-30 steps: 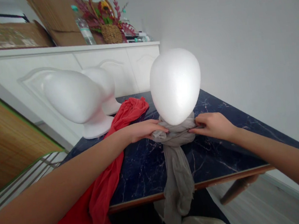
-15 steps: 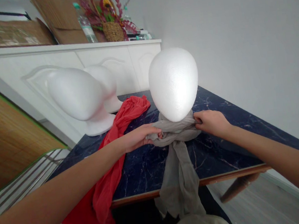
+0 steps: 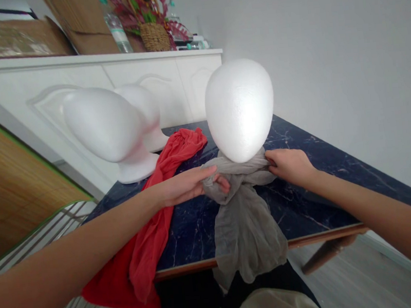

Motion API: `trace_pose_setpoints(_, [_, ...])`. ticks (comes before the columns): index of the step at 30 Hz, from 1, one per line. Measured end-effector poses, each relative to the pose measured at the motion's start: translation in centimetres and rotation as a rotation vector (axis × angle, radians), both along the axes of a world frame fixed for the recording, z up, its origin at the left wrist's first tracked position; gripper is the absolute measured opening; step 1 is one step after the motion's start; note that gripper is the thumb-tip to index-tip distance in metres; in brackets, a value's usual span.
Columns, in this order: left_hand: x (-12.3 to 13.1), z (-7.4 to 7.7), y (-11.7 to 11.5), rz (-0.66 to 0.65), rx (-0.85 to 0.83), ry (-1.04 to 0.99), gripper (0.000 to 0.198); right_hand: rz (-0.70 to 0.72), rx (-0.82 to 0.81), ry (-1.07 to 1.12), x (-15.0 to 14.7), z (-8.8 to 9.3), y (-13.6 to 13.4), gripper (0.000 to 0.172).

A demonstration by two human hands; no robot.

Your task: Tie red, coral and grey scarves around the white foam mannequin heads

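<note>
A white foam mannequin head point(image 3: 240, 111) stands upright on the dark blue marbled table point(image 3: 305, 192). Around its neck is wrapped a thin grey scarf point(image 3: 247, 218), whose loose ends hang down in front past the table edge. On the left of the neck, my left hand point(image 3: 197, 183) grips the scarf, thumb on top, with fingertips showing through a loop of the cloth. At the right side of the neck, my right hand point(image 3: 289, 164) pinches the wrapped band between thumb and fingers.
A red scarf point(image 3: 155, 233) lies along the table's left part and drapes over the front edge. Two more white foam heads point(image 3: 105, 125) stand behind it. A white cabinet point(image 3: 82, 69) at the back bears cardboard boxes, a water bottle point(image 3: 118, 31) and a flower basket point(image 3: 155, 36).
The hanging scarf ends have spread wider and swung up and to the right. My left fingers have opened out a little inside the loop; my right hand stays at the neck.
</note>
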State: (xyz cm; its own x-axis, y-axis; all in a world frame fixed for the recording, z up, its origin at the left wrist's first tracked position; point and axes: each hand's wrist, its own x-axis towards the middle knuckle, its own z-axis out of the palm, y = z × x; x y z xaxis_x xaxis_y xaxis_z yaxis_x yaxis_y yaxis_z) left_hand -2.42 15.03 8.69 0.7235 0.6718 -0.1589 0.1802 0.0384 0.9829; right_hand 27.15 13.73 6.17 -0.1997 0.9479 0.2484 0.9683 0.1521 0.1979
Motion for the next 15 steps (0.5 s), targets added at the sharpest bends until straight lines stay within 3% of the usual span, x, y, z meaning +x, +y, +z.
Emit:
trace_pose_setpoints(5, [-1.6, 1.5, -0.6, -0.023, -0.104, 0.399, 0.045, -0.006, 0.007, -0.006, 0.0, 0.1, 0.1, 0.006])
trace_pose_setpoints(9, [-2.5, 4.1, -1.0, -0.171, 0.018, 0.648, 0.041, -0.016, -0.007, -0.023, -0.1, 0.1, 0.2, 0.008])
trace_pose_setpoints(12, [-2.7, 5.4, -1.3, -0.312, 0.157, 0.703, 0.028, -0.025, -0.016, -0.051, -0.2, 0.1, 0.4, 0.011])
trace_pose_setpoints(15, [-3.4, 5.8, -2.2, -0.438, 0.223, 0.575, 0.016, -0.036, -0.017, -0.069, -0.4, 0.1, 0.5, 0.013])
